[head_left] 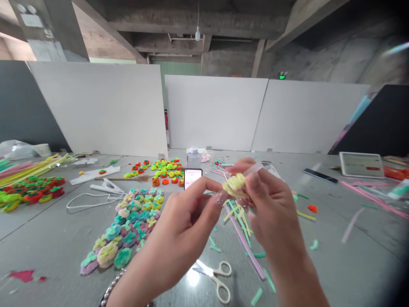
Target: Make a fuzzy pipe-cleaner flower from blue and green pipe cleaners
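Both my hands are raised above the grey table (335, 264), pinching a small coiled pale-yellow pipe-cleaner piece (234, 184) between them. My left hand (185, 230) grips it from the left with thumb and forefinger. From the right, my right hand (271, 209) closes round it with curled fingers. Loose yellow strands (238, 211) hang below the coil. A beaded bracelet (111, 288) sits on my left wrist.
Scissors with white handles (217, 277) lie on the table below my hands. A pastel patch of finished fuzzy flowers (128, 230) lies to the left, red-green-yellow ones (162, 168) farther back. A lit phone (192, 177), a bottle (193, 157), a white cable (92, 198), a tablet (361, 164), pipe-cleaner scraps.
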`<state>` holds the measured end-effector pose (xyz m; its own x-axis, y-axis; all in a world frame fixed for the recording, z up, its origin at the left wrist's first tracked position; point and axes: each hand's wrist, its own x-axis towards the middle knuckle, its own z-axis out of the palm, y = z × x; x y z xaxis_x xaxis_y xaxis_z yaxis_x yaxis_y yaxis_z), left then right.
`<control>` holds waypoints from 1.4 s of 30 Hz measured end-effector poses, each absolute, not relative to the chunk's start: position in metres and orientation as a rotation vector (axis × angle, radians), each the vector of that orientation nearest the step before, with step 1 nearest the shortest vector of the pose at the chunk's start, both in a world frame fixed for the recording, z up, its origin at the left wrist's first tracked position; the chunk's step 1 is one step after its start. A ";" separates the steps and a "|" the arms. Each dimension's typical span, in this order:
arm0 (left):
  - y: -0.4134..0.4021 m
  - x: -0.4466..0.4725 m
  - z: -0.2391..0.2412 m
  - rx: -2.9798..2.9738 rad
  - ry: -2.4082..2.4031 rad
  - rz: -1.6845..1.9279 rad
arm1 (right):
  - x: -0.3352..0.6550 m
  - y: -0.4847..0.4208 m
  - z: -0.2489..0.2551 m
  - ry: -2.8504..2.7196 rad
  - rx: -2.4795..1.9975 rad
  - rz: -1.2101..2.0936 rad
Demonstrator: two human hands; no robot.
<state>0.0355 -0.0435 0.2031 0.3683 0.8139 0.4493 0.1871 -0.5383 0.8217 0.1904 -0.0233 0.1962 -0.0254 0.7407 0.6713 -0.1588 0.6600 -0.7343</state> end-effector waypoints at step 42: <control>-0.033 0.028 0.200 2.244 1.184 1.437 | 0.178 -0.017 0.194 -1.364 -0.670 0.915</control>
<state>0.0276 -0.0334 0.2000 0.1946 0.7275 0.6579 0.5069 -0.6488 0.5675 0.1782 -0.0169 0.1936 -0.0301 0.8542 0.5191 -0.1567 0.5089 -0.8465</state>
